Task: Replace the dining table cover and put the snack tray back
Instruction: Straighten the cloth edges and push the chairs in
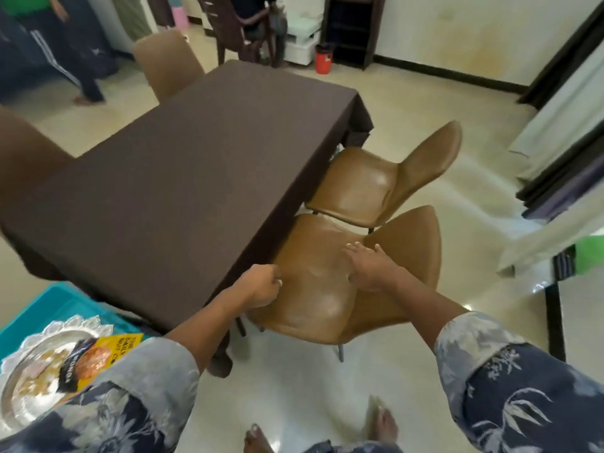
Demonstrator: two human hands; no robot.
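Cover (pixel 170 165) on worktop: plain dk brown, no pattern. Near chair (pixel 313 289) & far chair (pixel 362 184): tan, glossy. Floor (pixel 425 103): cream, shiny. Sleeves (pixel 510 387): navy w/ pale grey-white leaf print, grey cuffs. Tray (pixel 29 371): silver, embossed rim. Packet (pixel 127 343): yellow w/ black lettering, orange round pic. Bin (pixel 49 302): teal. Container (pixel 323 62): red. Shelf (pixel 349 27): black.

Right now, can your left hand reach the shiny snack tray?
Probably yes. The snack tray lies close by the left sleeve with nothing between, but the left hand seems to pinch the cover and must let go.
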